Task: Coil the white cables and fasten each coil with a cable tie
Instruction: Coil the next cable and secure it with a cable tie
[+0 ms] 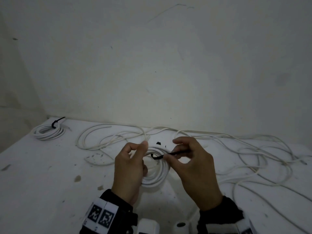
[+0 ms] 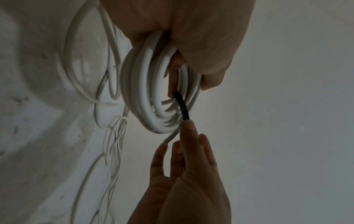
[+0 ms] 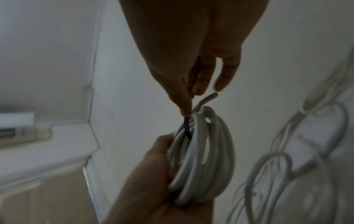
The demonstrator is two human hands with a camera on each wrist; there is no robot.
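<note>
Progress, as I read it: one finished coil (image 1: pixel 48 131) lies at the far left of the white table (image 1: pixel 42 174), already bound with a black tie (image 1: pixel 56 123). A second coil (image 1: pixel 156 171) is wound and in hand at centre, raised just above the table, and its black cable tie (image 1: pixel 159 157) is being threaded but is not yet closed. Loose white cables (image 1: pixel 253 154) lie sprawled across the right and rear of the table; I judge at least one more coil is left to wind and tie, though I cannot count the separate lengths.

Left hand (image 1: pixel 130 169): I see it clenched around the near-left side of the coil, fingers wrapped through the centre opening and the thumb raised at the top. The left wrist view confirms the turns bundled in that grasp, with one free cable end (image 3: pixel 207 99) sticking out of the top.

Right hand (image 1: pixel 194 166): its thumb and forefinger pinch the cable tie's tail, the remaining fingers loosely curled and spread above. The tie passes from this pinch into the coil's centre, curving around the turns at the top.

Next step, in my judgement: feed the tail into the tie's head and pull tight. I cannot locate the head here.
</note>
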